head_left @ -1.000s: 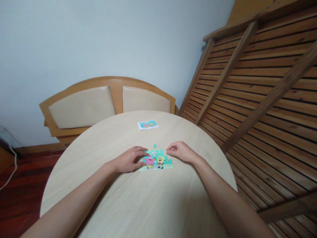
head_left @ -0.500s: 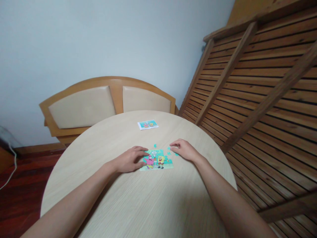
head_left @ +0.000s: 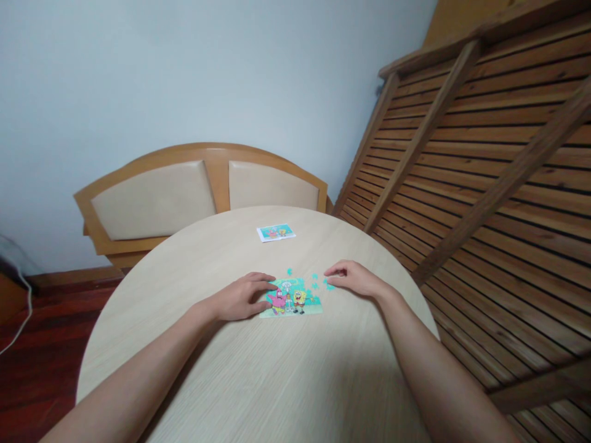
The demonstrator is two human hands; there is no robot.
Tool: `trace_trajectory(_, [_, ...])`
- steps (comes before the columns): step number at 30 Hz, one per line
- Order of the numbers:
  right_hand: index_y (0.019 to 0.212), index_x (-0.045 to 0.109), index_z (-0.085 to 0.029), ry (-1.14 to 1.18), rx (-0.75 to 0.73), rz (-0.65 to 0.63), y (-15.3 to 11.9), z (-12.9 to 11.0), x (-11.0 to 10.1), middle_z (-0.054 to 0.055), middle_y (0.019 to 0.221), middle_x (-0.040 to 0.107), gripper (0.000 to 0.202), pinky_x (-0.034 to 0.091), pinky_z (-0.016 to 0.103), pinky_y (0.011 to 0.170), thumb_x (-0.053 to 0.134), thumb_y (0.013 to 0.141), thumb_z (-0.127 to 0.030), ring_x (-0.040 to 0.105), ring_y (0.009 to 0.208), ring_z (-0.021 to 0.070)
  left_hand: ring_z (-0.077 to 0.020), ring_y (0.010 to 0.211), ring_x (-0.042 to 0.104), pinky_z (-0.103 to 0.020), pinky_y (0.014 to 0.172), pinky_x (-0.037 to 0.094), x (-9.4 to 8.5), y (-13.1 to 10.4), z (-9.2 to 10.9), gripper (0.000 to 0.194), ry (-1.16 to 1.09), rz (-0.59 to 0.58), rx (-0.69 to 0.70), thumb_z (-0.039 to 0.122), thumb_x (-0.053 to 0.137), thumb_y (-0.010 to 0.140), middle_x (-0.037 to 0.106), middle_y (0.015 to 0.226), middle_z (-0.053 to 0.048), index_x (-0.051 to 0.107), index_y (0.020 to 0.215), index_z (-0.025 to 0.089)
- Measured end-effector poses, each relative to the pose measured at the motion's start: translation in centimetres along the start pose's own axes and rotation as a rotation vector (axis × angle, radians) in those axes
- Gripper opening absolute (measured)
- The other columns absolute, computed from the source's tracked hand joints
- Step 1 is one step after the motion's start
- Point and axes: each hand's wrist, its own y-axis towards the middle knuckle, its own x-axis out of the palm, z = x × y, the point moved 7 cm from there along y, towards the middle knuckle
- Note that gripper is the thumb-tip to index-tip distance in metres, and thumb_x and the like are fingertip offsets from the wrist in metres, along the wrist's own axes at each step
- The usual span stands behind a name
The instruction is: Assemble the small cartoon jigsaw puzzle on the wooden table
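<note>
A mostly assembled jigsaw puzzle (head_left: 299,301) with cartoon figures lies flat on the table; its upper right part has an uneven edge. My left hand (head_left: 244,296) rests at its left side, fingers spread and fingertips over that edge. To the right of the puzzle, my right hand (head_left: 353,278) hovers low, thumb and index finger a little apart. Just under its fingertips lies a turquoise puzzle piece (head_left: 328,285), partly covered. Other loose pieces (head_left: 314,277) sit between that hand and the puzzle. A single puzzle piece (head_left: 289,271) lies above the puzzle.
The round pale wooden table (head_left: 221,375) carries everything. Farther back on it is a picture card (head_left: 276,232) with the same cartoon figures. A padded wooden headboard (head_left: 217,178) stands behind, and a slatted wooden frame (head_left: 484,160) leans on the right.
My right hand has moved a short way right, uncovering loose pieces and coming over another one. My left hand and the puzzle have stayed in place.
</note>
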Motion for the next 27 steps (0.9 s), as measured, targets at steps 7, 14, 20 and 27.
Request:
trace_trajectory(7, [0.090, 0.080, -0.019, -0.063, -0.072, -0.009, 0.3, -0.5, 0.4, 0.007, 0.091, 0.073, 0.021, 0.050, 0.032, 0.081, 0.073, 0.077, -0.033, 0.065, 0.086, 0.0215, -0.0279, 0.128, 0.054, -0.044, 0.110, 0.043, -0.1, 0.2, 0.1, 0.040, -0.015, 0.013, 0.001, 0.041, 0.057, 0.095, 0.057, 0.138, -0.014, 0.063, 0.129, 0.021])
trace_trajectory(14, [0.085, 0.071, -0.013, 0.053, 0.007, -0.012, 0.5, -0.6, 1.4, 0.005, 0.077, 0.069, 0.026, 0.048, 0.028, 0.068, 0.073, 0.077, -0.038, 0.061, 0.072, 0.0170, -0.0275, 0.128, 0.053, -0.044, 0.111, 0.042, 0.0, 0.0, 0.0, 0.041, -0.005, 0.002, -0.006, 0.041, 0.057, 0.096, 0.056, 0.139, -0.013, 0.062, 0.131, 0.021])
trace_trajectory(20, [0.088, 0.072, -0.014, 0.158, -0.049, 0.076, 1.2, -2.5, 3.3, 0.005, 0.079, 0.072, 0.025, 0.049, 0.027, 0.067, 0.070, 0.080, -0.038, 0.063, 0.072, 0.0159, -0.0280, 0.128, 0.053, -0.044, 0.111, 0.042, 0.2, 0.2, 0.1, 0.042, -0.022, 0.027, -0.003, 0.043, 0.057, 0.096, 0.056, 0.138, -0.014, 0.062, 0.131, 0.022])
trace_trajectory(27, [0.091, 0.077, -0.017, -0.003, -0.050, 0.100, 1.4, -2.6, 4.0, 0.004, 0.081, 0.075, 0.020, 0.048, 0.026, 0.068, 0.066, 0.083, -0.032, 0.064, 0.074, 0.0166, -0.0276, 0.128, 0.053, -0.043, 0.111, 0.041, 0.1, 0.5, 0.6, 0.041, -0.004, 0.002, -0.022, 0.040, 0.057, 0.095, 0.056, 0.139, -0.014, 0.062, 0.131, 0.021])
